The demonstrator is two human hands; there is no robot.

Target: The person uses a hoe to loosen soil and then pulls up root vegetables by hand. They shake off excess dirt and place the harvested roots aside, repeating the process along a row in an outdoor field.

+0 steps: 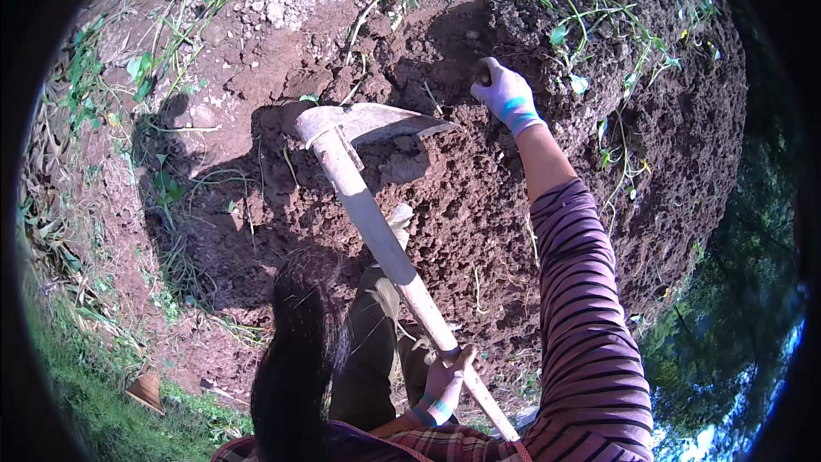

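My left hand [444, 385], in a pale glove with a blue-green band, grips the lower wooden handle [397, 260] of a hoe. The handle slants up to the left, and the broad metal hoe blade [378, 123] rests on the dug reddish-brown soil. My right hand [508, 91], in a matching glove, reaches down at the edge of a shaded hollow [449, 45] right of the blade. Its thumb and forefinger curl around a small brown lump [485, 79]; whether this is a clod or a tuber, and whether it is held, is unclear.
Cut green vines [577, 19] trail over the soil at the top and right. More vines and weeds [167, 186] lie at the left. My boot [401, 218] stands in loose soil under the handle. Dark hair [295, 346] hangs into view. Grass [96, 385] borders the lower left.
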